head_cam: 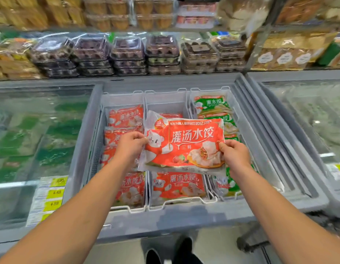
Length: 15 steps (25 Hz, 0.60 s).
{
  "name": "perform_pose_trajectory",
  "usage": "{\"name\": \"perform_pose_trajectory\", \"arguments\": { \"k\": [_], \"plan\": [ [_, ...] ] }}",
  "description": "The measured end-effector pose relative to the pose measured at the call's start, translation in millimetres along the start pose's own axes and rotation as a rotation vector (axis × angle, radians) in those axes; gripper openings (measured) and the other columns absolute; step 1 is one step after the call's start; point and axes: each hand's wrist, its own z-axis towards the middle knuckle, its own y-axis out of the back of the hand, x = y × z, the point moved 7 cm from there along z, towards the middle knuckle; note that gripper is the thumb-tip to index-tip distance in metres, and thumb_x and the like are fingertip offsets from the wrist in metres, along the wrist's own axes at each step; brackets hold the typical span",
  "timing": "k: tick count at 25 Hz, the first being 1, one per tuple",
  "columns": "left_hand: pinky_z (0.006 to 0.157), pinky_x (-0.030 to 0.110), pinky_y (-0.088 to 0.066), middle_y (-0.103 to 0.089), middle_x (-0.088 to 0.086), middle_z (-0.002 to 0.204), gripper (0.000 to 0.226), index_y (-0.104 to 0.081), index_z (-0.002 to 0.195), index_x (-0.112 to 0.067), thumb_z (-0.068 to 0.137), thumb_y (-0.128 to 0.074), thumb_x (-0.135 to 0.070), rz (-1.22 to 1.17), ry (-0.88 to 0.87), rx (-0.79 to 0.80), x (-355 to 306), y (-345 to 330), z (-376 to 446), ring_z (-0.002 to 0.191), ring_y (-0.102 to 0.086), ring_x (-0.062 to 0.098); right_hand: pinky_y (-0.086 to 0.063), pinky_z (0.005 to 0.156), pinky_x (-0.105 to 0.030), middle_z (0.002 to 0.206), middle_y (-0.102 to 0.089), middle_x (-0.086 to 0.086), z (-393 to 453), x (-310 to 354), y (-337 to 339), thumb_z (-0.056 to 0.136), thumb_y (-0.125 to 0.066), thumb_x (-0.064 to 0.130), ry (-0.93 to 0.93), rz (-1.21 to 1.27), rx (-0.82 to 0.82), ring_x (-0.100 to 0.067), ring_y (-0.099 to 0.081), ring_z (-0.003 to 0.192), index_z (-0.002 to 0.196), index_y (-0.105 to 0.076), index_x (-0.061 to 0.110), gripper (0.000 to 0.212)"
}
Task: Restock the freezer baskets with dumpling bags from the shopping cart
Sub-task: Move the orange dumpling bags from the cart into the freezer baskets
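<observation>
A red dumpling bag [186, 143] hangs flat above the middle freezer basket [166, 101]. My left hand [130, 144] pinches its left edge and my right hand [235, 152] pinches its right edge. The middle basket holds another red bag [177, 184] at its near end; its far end shows bare wall. Several red bags [123, 116] fill the left basket [120, 98]. Green dumpling bags [210, 103] lie in the right basket [208, 92]. The shopping cart's body is out of view.
The open grey chest freezer [165, 218] has its sliding lids [268, 134] pushed right. Closed glass-lidded freezers [32, 134] flank it on both sides. Shelves of boxed goods [127, 52] rise behind. A cart wheel [247, 243] and my shoes [182, 250] are on the floor.
</observation>
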Motion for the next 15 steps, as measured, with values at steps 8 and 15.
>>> {"name": "perform_pose_trajectory", "arguments": {
  "k": [8,15],
  "plan": [
    [0.051,0.021,-0.043,-0.067,0.003,0.077,0.01,-0.069,0.077,-0.017,0.085,-0.068,-0.011,0.066,0.159,-0.139,20,-3,123,0.061,-0.053,0.014,-0.057,0.079,-0.052,0.074,-0.069,0.0,128,7,-115,0.076,-0.069,0.024,-0.093,-0.086,0.121,-0.029,-0.066,0.077,0.067,-0.07,0.023,0.008],
    [0.061,0.026,-0.04,-0.062,0.0,0.067,0.019,-0.066,0.064,-0.019,0.082,-0.07,-0.013,0.21,0.302,-0.121,43,-47,255,0.066,-0.055,0.021,-0.056,0.076,-0.045,0.068,-0.065,-0.003,251,0,-193,0.079,-0.067,0.022,-0.164,-0.269,0.202,-0.035,-0.069,0.08,0.062,-0.058,0.024,0.019]
  ]
}}
